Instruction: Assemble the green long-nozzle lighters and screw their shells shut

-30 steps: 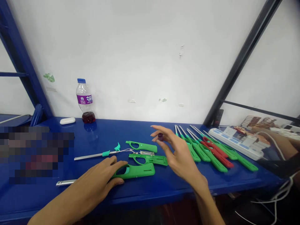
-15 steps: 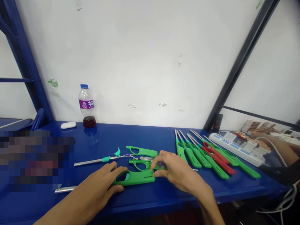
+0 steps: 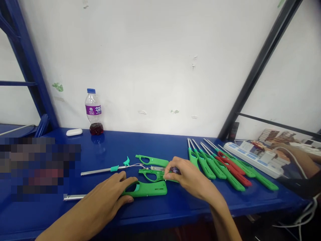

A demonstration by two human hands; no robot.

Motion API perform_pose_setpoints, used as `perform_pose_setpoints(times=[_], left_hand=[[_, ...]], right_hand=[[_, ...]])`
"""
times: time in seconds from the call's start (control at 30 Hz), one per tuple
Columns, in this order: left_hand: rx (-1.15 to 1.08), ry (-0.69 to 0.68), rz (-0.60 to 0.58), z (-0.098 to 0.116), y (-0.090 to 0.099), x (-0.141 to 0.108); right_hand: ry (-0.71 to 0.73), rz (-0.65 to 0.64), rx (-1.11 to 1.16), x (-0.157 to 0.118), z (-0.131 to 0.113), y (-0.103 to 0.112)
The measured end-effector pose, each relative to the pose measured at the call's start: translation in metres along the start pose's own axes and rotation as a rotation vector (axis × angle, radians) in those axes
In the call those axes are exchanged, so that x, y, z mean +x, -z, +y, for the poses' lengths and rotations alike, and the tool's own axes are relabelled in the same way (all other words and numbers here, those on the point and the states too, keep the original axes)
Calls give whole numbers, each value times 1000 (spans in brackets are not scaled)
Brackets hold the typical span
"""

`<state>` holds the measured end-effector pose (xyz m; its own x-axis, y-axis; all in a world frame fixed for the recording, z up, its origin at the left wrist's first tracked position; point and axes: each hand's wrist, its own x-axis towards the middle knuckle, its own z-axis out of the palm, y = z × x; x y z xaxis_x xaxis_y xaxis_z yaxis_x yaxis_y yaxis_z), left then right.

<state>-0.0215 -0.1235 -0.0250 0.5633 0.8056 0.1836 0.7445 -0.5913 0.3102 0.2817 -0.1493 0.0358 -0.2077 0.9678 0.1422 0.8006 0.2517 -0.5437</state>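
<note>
My left hand [image 3: 114,192] grips an assembled green utility lighter [image 3: 152,189] by its trigger-loop end, the metal tube [image 3: 74,197] pointing left. My right hand [image 3: 184,175] is closed in a pinch just beyond the lighter's butt, over an opened green lighter shell [image 3: 155,174]. Whatever its fingertips hold is hidden; something dark purple [image 3: 176,170] shows behind them. Beyond lies the other green shell half [image 3: 152,161]. To the left are a loose metal tube [image 3: 97,171] with a teal collar, a teal trigger [image 3: 126,161] and thin wires.
Several green and red lighters [image 3: 227,167] lie in a row on the right. A white power strip [image 3: 253,159] sits beyond them. At the back left stand a drink bottle [image 3: 95,112] and a white case [image 3: 74,132]. The blue table [image 3: 140,214] meets a white wall.
My right hand has moved off the butt of the held lighter and slightly away, pinching over the opened shell. My left hand keeps its grip. The view has shifted slightly.
</note>
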Motion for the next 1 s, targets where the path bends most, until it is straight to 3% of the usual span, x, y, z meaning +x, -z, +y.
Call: perform_pose_setpoints(times=[0.1,0.23,0.4,0.53,0.67,0.8,0.9,1.0], left_hand=[[-7,9,-20,1,2,-1],[-24,-10,5,1,0,-1],[-21,-16,23,1,-3,0],[-49,-34,27,3,-1,-1],[-19,-33,12,2,-2,0],[-5,-38,-62,0,-1,1],[-14,-81,-47,-3,0,0],[-12,-135,18,-3,0,-1]], right_hand=[[-26,139,36,7,8,-1],[-57,334,37,23,8,-20],[11,371,-2,35,-11,-53],[49,404,-151,33,-20,-63],[25,378,-194,32,-19,-62],[47,393,-97,33,-18,-57],[58,390,-49,29,-20,-45],[86,252,-14,16,-28,-28]])
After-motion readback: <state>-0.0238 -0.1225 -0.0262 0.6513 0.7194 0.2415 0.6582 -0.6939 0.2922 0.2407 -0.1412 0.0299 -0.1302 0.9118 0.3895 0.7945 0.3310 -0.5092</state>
